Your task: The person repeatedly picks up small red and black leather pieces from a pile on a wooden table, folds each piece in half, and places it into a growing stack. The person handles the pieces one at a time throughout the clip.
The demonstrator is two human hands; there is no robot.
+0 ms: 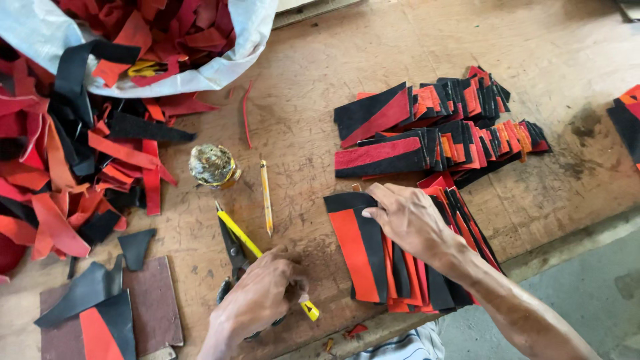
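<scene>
Here, left hand (257,300) gripping scissors (235,248), right hand (408,220) flat on leather pieces (363,257) near table edge (400,320)

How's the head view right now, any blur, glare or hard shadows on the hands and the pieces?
Head view: soft, even light, no glare; faint shadows under the left hand and right hand; stacked pieces sharp; slight blur at the frame edges, on the scrap pile.

Left hand (257,300) rests closed over scissors (235,252) with yellow-and-black handles on the wooden counter (313,113). Right hand (410,220) lies flat on a fanned stack (373,257) of red-and-black pieces. Two similar rows (433,130) lie beyond it. A pencil (267,197) and a small jar (212,165) sit between. Scraps (60,167) pile at left, beside a white sack (220,63).
</scene>
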